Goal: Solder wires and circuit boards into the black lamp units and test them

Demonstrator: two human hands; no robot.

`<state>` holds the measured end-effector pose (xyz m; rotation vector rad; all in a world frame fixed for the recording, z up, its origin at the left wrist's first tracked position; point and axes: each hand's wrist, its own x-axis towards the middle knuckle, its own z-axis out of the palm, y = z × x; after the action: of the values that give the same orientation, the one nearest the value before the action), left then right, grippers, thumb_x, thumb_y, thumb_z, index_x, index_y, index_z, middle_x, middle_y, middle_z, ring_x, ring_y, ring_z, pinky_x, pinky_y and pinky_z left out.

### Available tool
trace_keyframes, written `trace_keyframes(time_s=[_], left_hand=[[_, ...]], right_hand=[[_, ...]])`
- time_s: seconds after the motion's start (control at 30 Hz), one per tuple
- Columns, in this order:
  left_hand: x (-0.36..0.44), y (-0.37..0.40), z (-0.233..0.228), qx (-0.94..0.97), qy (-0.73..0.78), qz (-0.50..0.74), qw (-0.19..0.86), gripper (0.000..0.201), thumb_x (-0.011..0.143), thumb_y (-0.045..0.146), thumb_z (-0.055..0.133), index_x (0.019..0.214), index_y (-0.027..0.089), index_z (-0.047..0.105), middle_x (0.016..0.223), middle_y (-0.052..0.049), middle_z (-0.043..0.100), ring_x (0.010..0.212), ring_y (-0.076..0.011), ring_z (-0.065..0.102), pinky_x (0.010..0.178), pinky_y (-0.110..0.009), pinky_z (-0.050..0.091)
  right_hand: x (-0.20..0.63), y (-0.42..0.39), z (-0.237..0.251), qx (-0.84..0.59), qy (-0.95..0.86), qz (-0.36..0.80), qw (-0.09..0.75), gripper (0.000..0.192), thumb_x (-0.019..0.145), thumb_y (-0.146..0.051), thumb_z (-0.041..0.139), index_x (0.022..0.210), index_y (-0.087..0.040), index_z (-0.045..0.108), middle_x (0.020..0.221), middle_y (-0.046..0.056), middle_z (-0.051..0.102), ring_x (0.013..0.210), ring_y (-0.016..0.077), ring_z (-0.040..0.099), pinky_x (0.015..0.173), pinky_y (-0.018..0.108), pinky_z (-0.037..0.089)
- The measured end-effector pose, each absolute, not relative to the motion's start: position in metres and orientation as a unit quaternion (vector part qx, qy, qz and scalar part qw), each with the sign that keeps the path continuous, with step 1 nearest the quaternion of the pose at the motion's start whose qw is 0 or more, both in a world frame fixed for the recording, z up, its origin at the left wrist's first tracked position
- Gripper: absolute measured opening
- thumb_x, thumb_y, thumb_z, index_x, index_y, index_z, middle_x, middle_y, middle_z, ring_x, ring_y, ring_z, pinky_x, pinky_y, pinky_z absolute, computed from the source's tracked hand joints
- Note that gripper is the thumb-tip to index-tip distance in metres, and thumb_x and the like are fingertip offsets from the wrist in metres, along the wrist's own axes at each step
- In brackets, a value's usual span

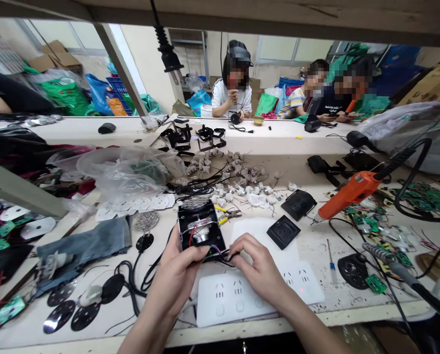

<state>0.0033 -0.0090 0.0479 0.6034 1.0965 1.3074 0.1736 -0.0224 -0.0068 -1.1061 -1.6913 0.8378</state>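
Observation:
My left hand (175,270) grips the near left edge of an open black plastic housing (200,226) with a small motor and red, blue and black wires inside. My right hand (259,268) pinches the black wires (225,255) coming out of the housing's near right corner, fingers curled over them. Both hands hover just above a white power strip (242,295) at the table's front edge.
An orange electric screwdriver (353,191) hangs at right above green circuit boards (415,196). Black covers (283,231), a pile of small motors (238,177), plastic bags (131,172), a blue cloth (87,246) and round discs (63,309) lie around. Three people sit across the far bench.

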Motion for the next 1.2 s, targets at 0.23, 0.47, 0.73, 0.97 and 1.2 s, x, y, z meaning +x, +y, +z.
trace_keyframes(time_s=[0.23,0.47,0.73,0.97,1.2], left_hand=[[-0.017,-0.009,0.031,0.263,0.520,0.612,0.534,0.078,0.056,0.011,0.072,0.130,0.030,0.055,0.121,-0.001,0.066,0.117,-0.0227,0.057,0.100,-0.029,0.043],[-0.012,-0.017,0.020,0.253,0.516,0.598,0.559,0.073,0.058,0.013,0.067,0.129,0.027,0.053,0.120,-0.001,0.066,0.115,-0.0223,0.057,0.098,-0.028,0.043],[-0.012,-0.013,0.019,0.237,0.508,0.618,0.550,0.074,0.059,0.011,0.069,0.129,0.027,0.052,0.124,-0.001,0.063,0.120,-0.0240,0.054,0.100,-0.029,0.042],[-0.014,-0.010,0.014,0.281,0.511,0.629,0.514,0.080,0.063,0.013,0.071,0.137,0.030,0.046,0.133,-0.003,0.059,0.126,-0.0243,0.052,0.107,-0.032,0.039],[-0.005,-0.016,0.007,0.365,0.535,0.605,0.464,0.081,0.065,0.022,0.073,0.139,0.023,0.041,0.141,-0.010,0.053,0.134,-0.0299,0.046,0.114,-0.040,0.034]], right_hand=[[0.156,-0.010,0.002,-0.434,-0.707,0.226,0.510,0.008,0.094,-0.021,0.058,0.086,-0.020,0.060,0.075,-0.001,0.054,0.065,0.0128,0.056,0.059,0.026,0.050],[0.133,0.001,0.007,-0.432,-0.778,0.077,0.450,0.021,0.098,-0.018,0.044,0.079,-0.020,0.053,0.071,0.000,0.053,0.061,0.0139,0.050,0.054,0.026,0.042],[0.131,0.002,0.003,-0.440,-0.815,0.031,0.375,0.027,0.101,-0.017,0.037,0.080,-0.019,0.053,0.073,0.002,0.052,0.060,0.0157,0.052,0.053,0.027,0.042],[0.142,-0.009,0.000,-0.418,-0.850,0.020,0.320,0.029,0.099,-0.010,0.035,0.088,-0.016,0.061,0.075,0.005,0.054,0.063,0.0187,0.050,0.054,0.029,0.039],[0.152,-0.007,0.005,-0.444,-0.808,0.139,0.363,0.027,0.098,-0.020,0.039,0.084,-0.017,0.062,0.076,0.004,0.057,0.067,0.0163,0.055,0.062,0.027,0.043]])
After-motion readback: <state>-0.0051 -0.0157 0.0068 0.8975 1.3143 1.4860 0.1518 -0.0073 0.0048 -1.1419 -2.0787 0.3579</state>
